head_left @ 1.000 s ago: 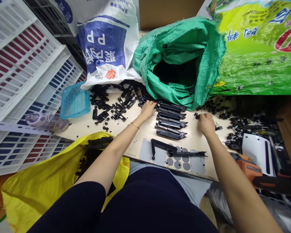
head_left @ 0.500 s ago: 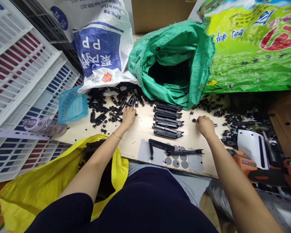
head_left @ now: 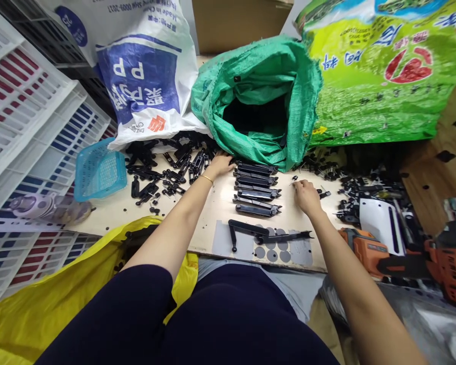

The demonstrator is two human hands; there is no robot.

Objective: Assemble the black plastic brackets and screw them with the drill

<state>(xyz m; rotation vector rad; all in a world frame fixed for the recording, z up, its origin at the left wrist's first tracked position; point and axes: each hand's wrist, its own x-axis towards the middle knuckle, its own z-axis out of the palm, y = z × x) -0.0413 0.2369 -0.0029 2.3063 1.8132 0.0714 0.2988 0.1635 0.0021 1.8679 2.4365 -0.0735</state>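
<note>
My left hand reaches to the far edge of the wooden board, between the heap of small black plastic pieces and the row of long black bars; its fingers curl down, and what they hold is hidden. My right hand rests on the board just right of the bars, fingers pinched near a small black pin. A bent black arm part lies near the front edge.
An open green woven sack stands behind the bars, with a white-and-blue bag left and a green printed bag right. A blue basket, white crates, a yellow bag, an orange power tool and more black parts surround the board.
My left hand moved from the bars to the black heap on the left, then back beside the top of the bars. My right hand shifted slightly toward the bars. The view drifted right.
</note>
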